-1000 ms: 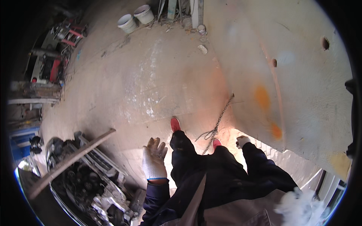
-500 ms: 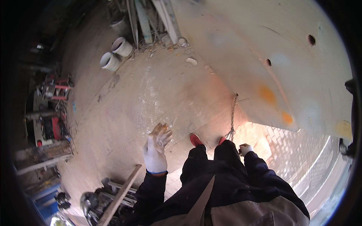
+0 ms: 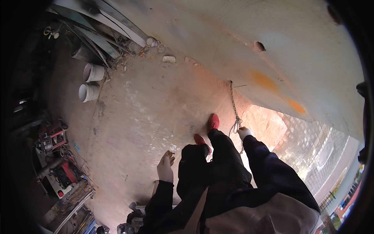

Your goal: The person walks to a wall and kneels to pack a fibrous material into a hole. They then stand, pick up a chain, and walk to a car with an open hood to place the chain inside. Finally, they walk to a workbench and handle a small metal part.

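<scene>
My left hand [image 3: 165, 167], in a pale work glove with brownish fingertips, hangs beside my left thigh. Its fingers are loosely bent and apart, and nothing shows in them. My right hand [image 3: 245, 133], also gloved with a white cuff, reaches forward to the lower part of a hanging chain [image 3: 234, 100]. Loose loops hang at the chain's lower part, right by the fingers. The chain comes from a hole at the lower edge of a big grey panel [image 3: 288, 50] with orange patches. Whether my right fingers grip the chain is hidden by the hand itself.
Two white buckets [image 3: 89, 92] and leaning boards [image 3: 124, 23] stand at the far left. Red-framed equipment [image 3: 56, 136] and timber [image 3: 70, 202] line the left side. Sunlit paving [image 3: 307, 144] lies right of the panel's lower edge. My red shoes [image 3: 213, 121] are on the dusty floor.
My right hand has moved forward to the chain. My left hand has turned, its fingers more bent. One foot has stepped forward, and the view has turned toward the right.
</scene>
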`<state>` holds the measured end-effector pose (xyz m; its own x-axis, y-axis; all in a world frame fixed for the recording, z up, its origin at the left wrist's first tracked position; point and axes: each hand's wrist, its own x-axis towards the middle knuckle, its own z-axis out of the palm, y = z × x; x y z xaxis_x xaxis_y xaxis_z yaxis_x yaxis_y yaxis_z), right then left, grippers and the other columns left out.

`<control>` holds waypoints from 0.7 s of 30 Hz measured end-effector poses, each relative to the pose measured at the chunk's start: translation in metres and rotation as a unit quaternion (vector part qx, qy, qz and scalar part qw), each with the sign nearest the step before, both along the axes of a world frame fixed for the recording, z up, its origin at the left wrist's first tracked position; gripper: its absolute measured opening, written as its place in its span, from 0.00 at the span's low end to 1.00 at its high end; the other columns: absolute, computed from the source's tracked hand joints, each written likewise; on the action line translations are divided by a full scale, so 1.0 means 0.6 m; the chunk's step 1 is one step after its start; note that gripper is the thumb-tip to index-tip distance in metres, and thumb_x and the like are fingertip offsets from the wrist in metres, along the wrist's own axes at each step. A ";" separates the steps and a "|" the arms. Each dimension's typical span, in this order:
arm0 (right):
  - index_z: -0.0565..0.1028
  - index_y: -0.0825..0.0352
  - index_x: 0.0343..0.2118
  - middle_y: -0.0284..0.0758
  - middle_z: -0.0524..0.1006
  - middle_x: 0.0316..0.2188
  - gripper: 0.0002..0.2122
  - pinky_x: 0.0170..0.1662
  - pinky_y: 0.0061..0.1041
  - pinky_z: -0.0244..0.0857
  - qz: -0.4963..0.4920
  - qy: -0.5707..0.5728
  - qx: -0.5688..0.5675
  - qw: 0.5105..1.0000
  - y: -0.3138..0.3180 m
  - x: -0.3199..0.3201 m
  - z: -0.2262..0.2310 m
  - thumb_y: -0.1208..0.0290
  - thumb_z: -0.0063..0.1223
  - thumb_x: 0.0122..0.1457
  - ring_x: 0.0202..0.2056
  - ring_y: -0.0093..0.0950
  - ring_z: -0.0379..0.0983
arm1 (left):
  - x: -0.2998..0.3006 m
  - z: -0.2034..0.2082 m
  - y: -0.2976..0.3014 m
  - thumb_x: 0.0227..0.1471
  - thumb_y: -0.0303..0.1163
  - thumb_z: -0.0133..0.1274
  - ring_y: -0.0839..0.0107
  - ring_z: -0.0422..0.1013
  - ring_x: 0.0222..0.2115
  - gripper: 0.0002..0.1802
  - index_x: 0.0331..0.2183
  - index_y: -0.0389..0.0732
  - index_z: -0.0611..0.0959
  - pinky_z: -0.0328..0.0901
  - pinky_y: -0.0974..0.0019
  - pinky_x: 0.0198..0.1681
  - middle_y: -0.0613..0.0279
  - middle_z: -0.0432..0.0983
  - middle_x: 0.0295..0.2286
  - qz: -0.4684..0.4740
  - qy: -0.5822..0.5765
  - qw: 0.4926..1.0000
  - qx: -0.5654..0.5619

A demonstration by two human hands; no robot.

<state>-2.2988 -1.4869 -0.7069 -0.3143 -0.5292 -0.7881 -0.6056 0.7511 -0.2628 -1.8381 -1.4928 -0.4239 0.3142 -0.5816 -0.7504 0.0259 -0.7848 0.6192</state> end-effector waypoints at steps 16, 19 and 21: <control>0.72 0.69 0.65 0.55 0.78 0.59 0.37 0.63 0.40 0.67 -0.053 0.162 -0.064 0.983 -0.391 -0.110 -0.638 0.46 0.60 0.60 0.62 0.48 0.74 | 0.029 -0.404 -0.042 0.57 0.25 0.58 0.51 0.77 0.51 0.25 0.57 0.34 0.81 0.71 0.54 0.58 0.52 0.83 0.49 -0.425 -0.254 0.863 -0.106; 0.73 0.67 0.64 0.51 0.82 0.52 0.34 0.56 0.38 0.69 -0.232 -0.026 -0.109 0.966 -0.438 -0.110 -0.681 0.51 0.64 0.60 0.54 0.43 0.78 | 0.058 -0.413 -0.044 0.53 0.25 0.60 0.52 0.78 0.52 0.26 0.55 0.34 0.83 0.72 0.55 0.57 0.50 0.83 0.50 -0.430 -0.297 0.849 -0.075; 0.79 0.70 0.54 0.44 0.85 0.38 0.26 0.47 0.37 0.71 -0.275 -0.023 -0.177 0.945 -0.454 -0.089 -0.680 0.54 0.64 0.61 0.41 0.37 0.82 | 0.074 -0.418 -0.047 0.51 0.25 0.61 0.52 0.79 0.52 0.27 0.54 0.34 0.84 0.73 0.55 0.56 0.49 0.83 0.51 -0.437 -0.308 0.843 -0.050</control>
<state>-2.3524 -1.7591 -1.1152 -0.5884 -0.5291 -0.6114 -0.1317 0.8088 -0.5732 -1.7935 -1.5213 -0.6749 0.0450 -0.8438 -0.5348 -0.8867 -0.2804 0.3677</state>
